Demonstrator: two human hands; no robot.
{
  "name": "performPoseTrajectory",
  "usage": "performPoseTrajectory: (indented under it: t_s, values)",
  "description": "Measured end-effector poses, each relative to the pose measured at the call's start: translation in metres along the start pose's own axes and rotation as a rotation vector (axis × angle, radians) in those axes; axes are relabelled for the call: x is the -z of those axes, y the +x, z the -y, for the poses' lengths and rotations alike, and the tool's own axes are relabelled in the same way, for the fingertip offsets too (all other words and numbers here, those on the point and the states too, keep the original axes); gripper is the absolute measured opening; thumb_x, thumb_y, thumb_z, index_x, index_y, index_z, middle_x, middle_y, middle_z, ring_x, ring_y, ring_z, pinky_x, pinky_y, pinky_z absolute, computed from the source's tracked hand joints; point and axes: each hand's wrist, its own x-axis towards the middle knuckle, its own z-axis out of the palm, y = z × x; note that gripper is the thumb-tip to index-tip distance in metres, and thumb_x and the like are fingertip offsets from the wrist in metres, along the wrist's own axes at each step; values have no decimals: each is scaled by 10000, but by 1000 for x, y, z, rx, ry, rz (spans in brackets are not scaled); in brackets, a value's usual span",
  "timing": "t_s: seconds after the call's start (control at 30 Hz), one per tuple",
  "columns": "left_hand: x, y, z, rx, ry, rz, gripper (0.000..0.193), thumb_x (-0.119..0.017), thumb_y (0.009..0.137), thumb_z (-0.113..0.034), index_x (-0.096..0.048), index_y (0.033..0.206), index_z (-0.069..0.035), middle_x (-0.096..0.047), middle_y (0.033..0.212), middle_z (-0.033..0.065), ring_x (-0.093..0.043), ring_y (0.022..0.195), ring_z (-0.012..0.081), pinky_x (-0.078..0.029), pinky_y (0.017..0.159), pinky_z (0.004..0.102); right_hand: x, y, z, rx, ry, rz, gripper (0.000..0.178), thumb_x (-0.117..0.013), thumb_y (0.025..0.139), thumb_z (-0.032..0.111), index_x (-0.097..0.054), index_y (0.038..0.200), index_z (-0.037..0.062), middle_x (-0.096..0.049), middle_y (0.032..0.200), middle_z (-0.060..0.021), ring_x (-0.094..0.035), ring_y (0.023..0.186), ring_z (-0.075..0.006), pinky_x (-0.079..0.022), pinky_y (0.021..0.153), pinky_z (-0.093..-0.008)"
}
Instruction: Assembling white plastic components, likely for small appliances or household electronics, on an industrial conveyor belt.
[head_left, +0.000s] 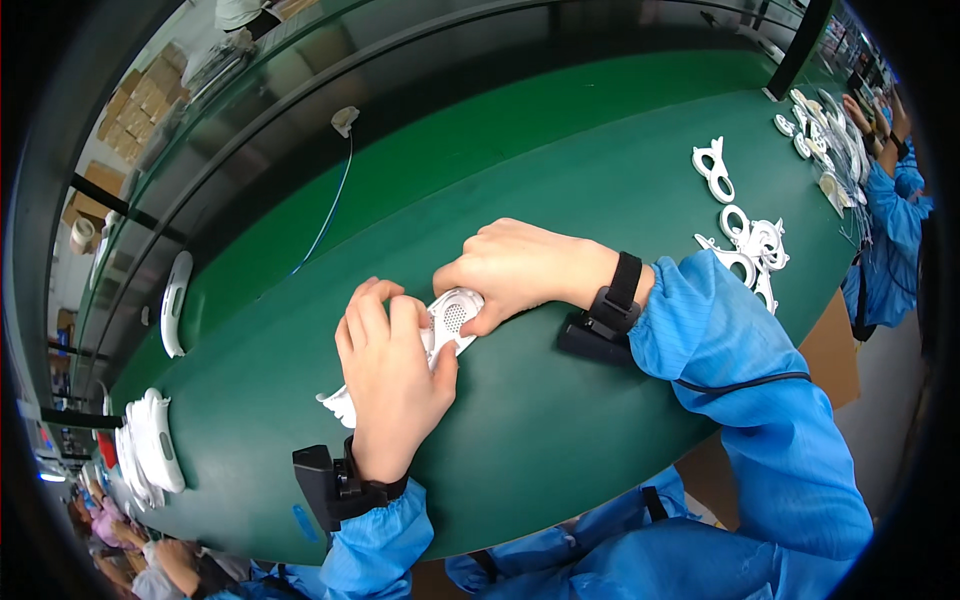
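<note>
A white plastic housing (456,316) with a round grille of small holes lies at the middle of the green table, between my hands. My left hand (388,365) is closed over its middle, thumb along the near side. The ribbed lower end of the housing shows beyond that wrist at the left. From the right, my right hand (525,268) pinches the upper end beside the grille, thumb on the near edge and curled fingers on the far side. My palm and fingers hide much of the part.
White ring-shaped plastic parts (757,243) are piled at the right, with a single one (713,170) farther back. Long white shells (155,450) are stacked at the left edge; another shell (174,305) stands beyond them. A thin cable (331,215) crosses the far side. Co-workers sit at both ends.
</note>
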Motion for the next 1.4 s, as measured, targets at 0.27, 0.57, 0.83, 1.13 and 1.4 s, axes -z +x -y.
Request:
performPoseTrajectory:
  t_s: [0.27, 0.57, 0.83, 1.13, 1.4]
  values:
    - [1, -7, 5, 68, -30, -5, 296, -799, 632, -100, -550, 787, -58, -542, 1121, 131, -547, 1018, 336, -421, 836, 440, -5, -2, -2, 5, 97, -23, 365, -776, 682, 294, -650, 958, 92, -673, 707, -111, -658, 690, -308, -505, 604, -415]
    - [5, -3, 15, -117, -44, 18, 197, -762, 625, -104, -569, 653, -78, -607, 1096, 87, -535, 1093, 323, -366, 940, 450, -8, -6, -7, 112, 197, -162, 391, -775, 700, 239, -583, 1028, 145, -661, 869, -17, -642, 698, -249, -480, 582, -375]
    - [-3, -4, 9, -148, 62, 23, 194, -716, 655, -125, -536, 607, -74, -600, 1077, 90, -511, 1140, 342, -339, 968, 494, -15, -6, -7, 191, 257, -192, 283, -749, 692, 149, -604, 932, 107, -552, 1067, -26, -634, 772, -242, -504, 623, -374]
    - [-2, -3, 8, -172, 71, 33, 193, -706, 663, -137, -551, 576, -60, -592, 1094, 116, -527, 1123, 336, -366, 934, 465, -20, -1, -5, 185, 288, -127, 238, -710, 700, 90, -582, 899, 72, -557, 1078, -43, -634, 808, -261, -508, 623, -367]
    - [0, -6, 11, 24, -40, 0, 374, -765, 673, -155, -532, 941, -39, -539, 1112, 129, -554, 941, 325, -422, 767, 389, -14, -1, -4, 149, 381, -89, 400, -711, 727, 64, -485, 1055, 83, -616, 993, -97, -635, 871, -319, -498, 689, -417]
